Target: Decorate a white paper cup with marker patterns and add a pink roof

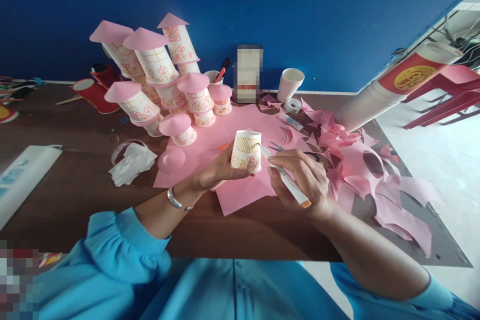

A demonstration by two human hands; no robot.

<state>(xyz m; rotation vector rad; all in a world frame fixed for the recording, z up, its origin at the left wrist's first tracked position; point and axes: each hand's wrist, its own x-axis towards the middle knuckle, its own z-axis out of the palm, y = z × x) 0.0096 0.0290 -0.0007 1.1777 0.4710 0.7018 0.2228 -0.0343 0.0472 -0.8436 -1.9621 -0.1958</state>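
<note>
A small white paper cup (246, 151), bottom end up, bears a yellow striped band and orange and red flower drawings. My left hand (217, 169) is closed round its lower side. In my right hand (300, 180) is a white marker (290, 185) with an orange end, its tip touching or very near the cup's right side by the yellow band. Both hands are above pink paper (240, 199) on the brown table. Behind the left hand stand decorated cup towers (161, 67) with pink cone roofs.
Pink scraps (378, 185), scissors (279, 148), a glue tube (291, 121) and a tape roll (293, 105) lie right. A plain cup (290, 84) and tall cup stack (367, 100) stand behind. Crumpled white material (132, 164) and red cups (95, 96) are left.
</note>
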